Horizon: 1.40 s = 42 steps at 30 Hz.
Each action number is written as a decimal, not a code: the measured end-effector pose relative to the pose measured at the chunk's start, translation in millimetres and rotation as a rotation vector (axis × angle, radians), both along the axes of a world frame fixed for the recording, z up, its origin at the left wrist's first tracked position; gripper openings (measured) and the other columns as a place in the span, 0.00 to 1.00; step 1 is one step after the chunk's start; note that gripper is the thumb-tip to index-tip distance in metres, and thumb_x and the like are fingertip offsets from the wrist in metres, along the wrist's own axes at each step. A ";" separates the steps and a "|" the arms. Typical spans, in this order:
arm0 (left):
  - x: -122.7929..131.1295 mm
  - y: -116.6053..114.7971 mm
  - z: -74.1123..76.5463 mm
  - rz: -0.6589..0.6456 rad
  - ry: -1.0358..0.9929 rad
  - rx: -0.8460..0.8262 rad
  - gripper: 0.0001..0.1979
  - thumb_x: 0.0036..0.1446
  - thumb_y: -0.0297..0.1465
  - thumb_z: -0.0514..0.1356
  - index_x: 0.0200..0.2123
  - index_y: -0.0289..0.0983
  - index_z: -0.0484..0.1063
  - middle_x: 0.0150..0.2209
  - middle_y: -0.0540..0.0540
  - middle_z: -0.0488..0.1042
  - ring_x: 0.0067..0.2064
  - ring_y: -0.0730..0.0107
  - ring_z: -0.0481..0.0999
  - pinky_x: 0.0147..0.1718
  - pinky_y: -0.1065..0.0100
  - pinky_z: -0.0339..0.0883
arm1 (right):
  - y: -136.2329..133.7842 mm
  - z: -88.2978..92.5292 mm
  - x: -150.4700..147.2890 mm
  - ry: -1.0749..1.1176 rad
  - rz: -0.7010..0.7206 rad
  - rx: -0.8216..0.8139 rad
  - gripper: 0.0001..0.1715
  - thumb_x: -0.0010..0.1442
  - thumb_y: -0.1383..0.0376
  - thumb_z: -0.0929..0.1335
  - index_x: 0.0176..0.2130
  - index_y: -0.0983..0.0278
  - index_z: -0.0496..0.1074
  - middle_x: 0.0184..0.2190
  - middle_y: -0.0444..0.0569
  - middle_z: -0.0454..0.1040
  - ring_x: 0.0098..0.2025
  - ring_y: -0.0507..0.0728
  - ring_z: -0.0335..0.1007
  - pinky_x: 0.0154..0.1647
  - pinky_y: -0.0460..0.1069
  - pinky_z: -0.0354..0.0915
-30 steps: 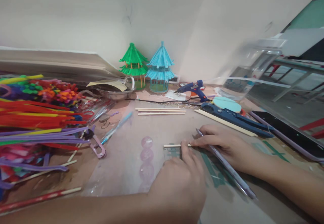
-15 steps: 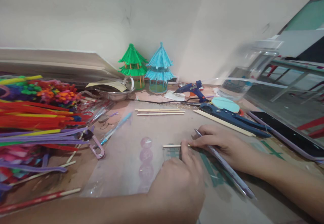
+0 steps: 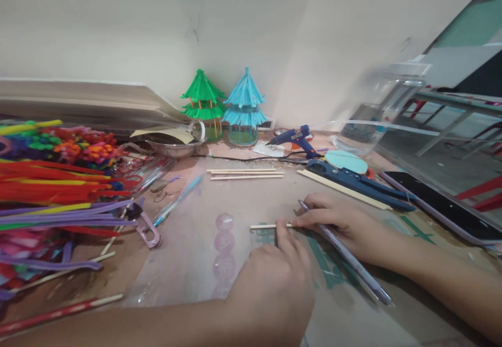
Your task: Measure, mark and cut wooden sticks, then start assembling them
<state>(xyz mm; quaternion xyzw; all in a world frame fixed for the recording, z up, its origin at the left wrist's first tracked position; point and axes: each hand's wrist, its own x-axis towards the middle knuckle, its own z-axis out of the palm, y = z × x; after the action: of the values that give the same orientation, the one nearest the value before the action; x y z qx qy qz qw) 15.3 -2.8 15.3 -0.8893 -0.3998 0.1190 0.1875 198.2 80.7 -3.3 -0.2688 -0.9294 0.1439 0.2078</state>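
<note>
Dark-screened phone (image 3: 441,207), shiny bowl (image 3: 178,150)

Toy houses (image 3: 245,96) by wall (image 3: 333,33). Three sticks (image 3: 247,177) before houses, one stick (image 3: 261,227) nearer. Phone (image 3: 439,206) right of glue gun (image 3: 292,137).

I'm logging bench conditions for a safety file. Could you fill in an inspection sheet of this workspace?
Surface: tabletop, partly covered by a translucent sheet.
Things in hand: short pale stick; pen.
Clutter: colourful fuzzy strips heaped left; three sticks, glue gun beyond; phone right.
Hands: left hand has a finger on the short stick; right hand holds the pen.
Cables: black cable behind the three sticks.
Surroundings: pale wall behind.
</note>
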 end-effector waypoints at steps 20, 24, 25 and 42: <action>-1.3 1.8 6.6 -0.016 0.069 -0.056 0.28 0.57 0.27 0.57 0.61 0.24 0.62 0.56 0.21 0.65 0.19 0.68 0.76 0.10 0.72 0.65 | 1.6 -2.2 0.7 -0.013 0.014 0.002 0.17 0.69 0.63 0.61 0.44 0.62 0.77 0.30 0.49 0.67 0.32 0.53 0.65 0.30 0.46 0.58; -0.3 2.0 5.9 -0.015 0.079 -0.055 0.28 0.58 0.27 0.55 0.61 0.23 0.61 0.57 0.21 0.63 0.19 0.68 0.76 0.10 0.72 0.65 | 1.8 -1.2 0.1 -0.009 0.016 0.012 0.18 0.69 0.62 0.60 0.43 0.63 0.78 0.30 0.49 0.68 0.31 0.53 0.65 0.30 0.46 0.58; 0.0 2.2 6.1 -0.014 0.083 -0.058 0.28 0.58 0.26 0.55 0.61 0.23 0.61 0.57 0.21 0.63 0.20 0.68 0.77 0.11 0.72 0.65 | 1.9 -1.2 0.1 -0.009 0.017 0.010 0.18 0.69 0.62 0.60 0.43 0.63 0.78 0.30 0.49 0.68 0.31 0.53 0.65 0.30 0.46 0.58; 0.1 2.0 5.3 -0.012 0.071 -0.056 0.31 0.54 0.24 0.56 0.62 0.23 0.61 0.58 0.21 0.63 0.19 0.68 0.76 0.10 0.71 0.62 | 2.8 -2.7 0.6 -0.010 0.011 0.007 0.16 0.68 0.63 0.61 0.43 0.62 0.77 0.30 0.49 0.67 0.32 0.54 0.65 0.30 0.46 0.58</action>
<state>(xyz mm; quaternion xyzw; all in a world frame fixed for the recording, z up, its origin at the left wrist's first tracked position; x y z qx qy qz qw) 15.4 -0.9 20.6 -0.8917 -0.3841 0.1605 0.1774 198.9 83.5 -6.0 -0.2636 -0.9324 0.1407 0.2034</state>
